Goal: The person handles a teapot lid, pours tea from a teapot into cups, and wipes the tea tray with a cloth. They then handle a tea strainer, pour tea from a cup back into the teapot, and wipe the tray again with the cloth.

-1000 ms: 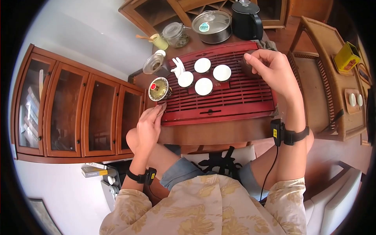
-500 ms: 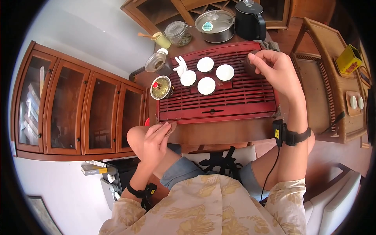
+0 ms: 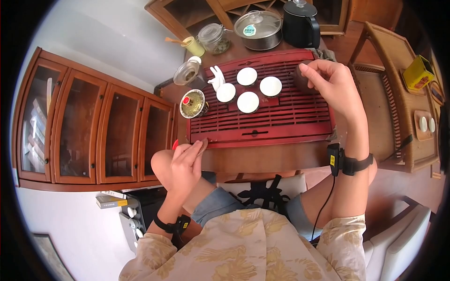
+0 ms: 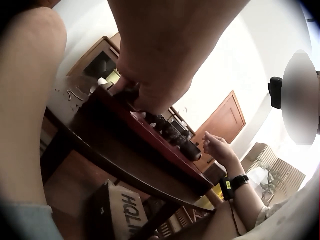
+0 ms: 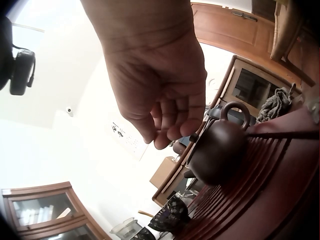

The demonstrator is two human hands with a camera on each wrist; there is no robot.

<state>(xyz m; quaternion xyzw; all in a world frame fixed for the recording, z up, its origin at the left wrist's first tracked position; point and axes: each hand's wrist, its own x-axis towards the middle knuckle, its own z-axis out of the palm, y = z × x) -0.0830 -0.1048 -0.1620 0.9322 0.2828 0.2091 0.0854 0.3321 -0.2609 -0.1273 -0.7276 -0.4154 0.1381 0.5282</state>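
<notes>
My left hand (image 3: 185,168) pinches a small thin brown disc-like piece (image 3: 203,147) at the near left edge of the red slatted tea tray (image 3: 281,136). Its exact kind cannot be told. Over the tray's far right side hangs my right hand (image 3: 333,86), its fingers loosely curled with nothing in them. A dark brown teapot (image 5: 220,152) stands on the slats beside those fingertips; in the right wrist view its lid knob (image 5: 194,137) sits just by the little finger. Several small white-lined cups (image 3: 247,102) cluster mid-tray. At its left stands a patterned bowl (image 3: 192,104) topped by a red knob.
A white figurine (image 3: 216,78) and a clear pitcher (image 3: 186,72) stand at the tray's left. Behind it are a glass jar (image 3: 215,40), a lidded steel pot (image 3: 258,33) and a black kettle (image 3: 300,25). A wicker shelf (image 3: 379,98) stands to the right.
My left hand has drawn the brown piece from beside the patterned bowl toward the near table edge, then slightly back up. The right hand stays over the teapot.
</notes>
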